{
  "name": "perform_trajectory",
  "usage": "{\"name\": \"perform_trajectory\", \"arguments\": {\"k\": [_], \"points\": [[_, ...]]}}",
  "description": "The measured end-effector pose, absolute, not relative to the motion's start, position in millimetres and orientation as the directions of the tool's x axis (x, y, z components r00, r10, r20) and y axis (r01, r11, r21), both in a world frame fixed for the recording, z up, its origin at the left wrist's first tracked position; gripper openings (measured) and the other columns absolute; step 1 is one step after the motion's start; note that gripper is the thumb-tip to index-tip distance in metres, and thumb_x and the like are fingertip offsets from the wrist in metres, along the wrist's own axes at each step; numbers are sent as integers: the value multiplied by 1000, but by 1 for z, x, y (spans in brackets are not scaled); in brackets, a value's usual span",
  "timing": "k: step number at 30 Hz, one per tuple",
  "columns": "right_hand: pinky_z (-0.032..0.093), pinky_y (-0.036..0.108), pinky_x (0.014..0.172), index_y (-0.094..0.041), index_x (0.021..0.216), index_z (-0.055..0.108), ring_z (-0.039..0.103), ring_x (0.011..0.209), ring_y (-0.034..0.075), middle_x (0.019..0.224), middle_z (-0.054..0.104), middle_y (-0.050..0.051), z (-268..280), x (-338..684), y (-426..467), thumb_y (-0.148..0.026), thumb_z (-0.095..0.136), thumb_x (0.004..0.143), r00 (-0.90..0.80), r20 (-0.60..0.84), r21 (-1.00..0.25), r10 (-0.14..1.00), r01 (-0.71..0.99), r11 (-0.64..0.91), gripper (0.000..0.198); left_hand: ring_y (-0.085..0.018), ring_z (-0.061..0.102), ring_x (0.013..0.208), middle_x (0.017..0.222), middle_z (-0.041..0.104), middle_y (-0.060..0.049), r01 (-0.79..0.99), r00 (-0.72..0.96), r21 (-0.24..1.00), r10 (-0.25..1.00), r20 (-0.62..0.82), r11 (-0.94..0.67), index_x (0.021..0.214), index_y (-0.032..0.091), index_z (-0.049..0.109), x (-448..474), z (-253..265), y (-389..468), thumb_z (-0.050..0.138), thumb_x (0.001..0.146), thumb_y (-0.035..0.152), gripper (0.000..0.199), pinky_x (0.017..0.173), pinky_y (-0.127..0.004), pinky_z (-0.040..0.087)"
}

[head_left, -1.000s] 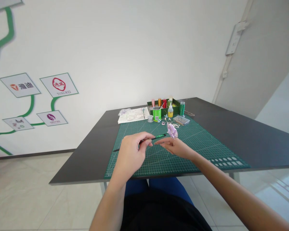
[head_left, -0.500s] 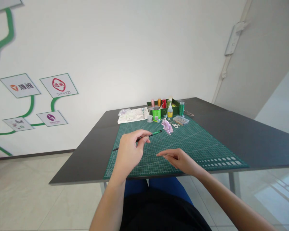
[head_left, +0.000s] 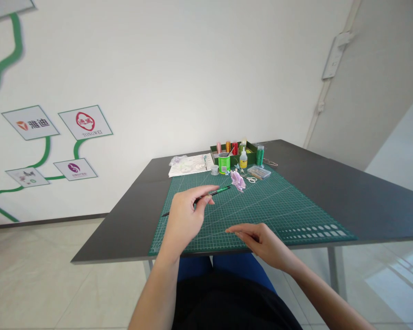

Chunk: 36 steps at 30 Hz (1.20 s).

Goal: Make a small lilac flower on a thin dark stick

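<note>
Over the left part of the green cutting mat [head_left: 192, 240], my left hand [head_left: 186, 215] is closed in a pinch on a thin stem [head_left: 221, 189]. The stem looks green toward its far end and black where it comes out behind the hand. A pale purple artificial flower [head_left: 238, 181] appears at the stem's far tip, tilted away from me. My right hand [head_left: 261, 241] hovers near the mat's front edge, below and right of the flower. Its thumb and fingers are pressed together; anything between them is too thin or hidden to make out.
Toward the back stand a green can [head_left: 224, 164] holding a tool, a glue bottle [head_left: 243, 159], a green tube [head_left: 259, 156] and a dark green box [head_left: 253, 149] of thread spools. White scissors [head_left: 251, 179], a clear case [head_left: 259, 172] and white sheets [head_left: 189, 166] lie around them.
My right hand has moved a little toward me and slightly right, its fingers still pressed together. My left hand stays almost in place, and the flower has turned slightly.
</note>
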State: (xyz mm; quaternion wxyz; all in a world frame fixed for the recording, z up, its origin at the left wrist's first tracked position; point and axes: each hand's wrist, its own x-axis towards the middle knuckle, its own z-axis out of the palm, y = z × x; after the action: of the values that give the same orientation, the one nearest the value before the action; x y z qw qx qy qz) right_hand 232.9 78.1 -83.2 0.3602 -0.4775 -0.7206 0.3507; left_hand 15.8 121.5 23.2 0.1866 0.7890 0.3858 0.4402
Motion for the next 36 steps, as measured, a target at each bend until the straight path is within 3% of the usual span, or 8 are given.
{"name": "perform_trajectory", "arguments": {"k": [6,12,17,21,24,29,31,36], "points": [[22,25,49,-13,115,78,31,51,10,56,48,-2,-84,231,71,-40,52,99,-261,182,-886,948,374,273,41,-16,71,74,80,77,-3,446,317,616,758,569,-649,108,22,80,16,24,121,57,94,12,28,72,-26,53],[24,22,43,-11,133,63,30,38,7,44,40,-10,-94,236,69,-48,57,99,-350,85,-995,933,23,99,51,-17,70,71,78,77,-3,452,300,609,754,584,-652,107,21,80,14,28,120,57,93,12,29,70,-27,52],[18,20,37,-18,141,46,35,35,6,55,59,-6,-99,240,72,-53,62,95,-307,34,-975,951,-218,-35,60,-16,68,69,77,76,-3,447,282,624,763,581,-640,107,21,80,14,29,122,57,92,13,28,66,-26,50],[19,19,36,-21,124,48,52,40,9,85,76,9,-97,253,89,-63,65,87,-150,-7,-995,989,-100,-22,58,-15,65,65,77,76,-2,444,274,639,774,571,-628,107,21,80,14,29,123,57,92,12,29,62,-25,47],[37,25,42,-21,118,50,62,48,15,94,77,11,-95,269,104,-61,64,84,57,84,-980,995,187,72,54,-14,63,62,76,76,-2,439,271,650,781,563,-621,106,21,80,14,29,124,57,92,12,29,60,-24,46],[52,37,63,-20,114,65,68,62,21,105,77,12,-73,272,101,-40,57,91,286,417,-666,863,742,76,32,-14,63,62,76,76,-2,432,273,658,785,556,-616,106,21,80,16,30,123,57,92,13,28,59,-24,46],[52,35,62,-19,116,67,69,64,20,113,76,14,-56,258,91,-40,56,95,192,440,-691,877,696,195,32,-14,63,61,75,76,-2,432,282,658,785,551,-617,106,21,80,17,29,123,57,92,14,28,59,-24,46],[56,30,56,-23,143,54,73,68,17,143,62,17,-23,210,73,-45,60,96,-68,363,-908,929,195,370,52,-17,70,70,79,77,-3,413,304,657,775,553,-631,107,21,80,20,28,122,58,92,14,28,69,-26,53]]}}
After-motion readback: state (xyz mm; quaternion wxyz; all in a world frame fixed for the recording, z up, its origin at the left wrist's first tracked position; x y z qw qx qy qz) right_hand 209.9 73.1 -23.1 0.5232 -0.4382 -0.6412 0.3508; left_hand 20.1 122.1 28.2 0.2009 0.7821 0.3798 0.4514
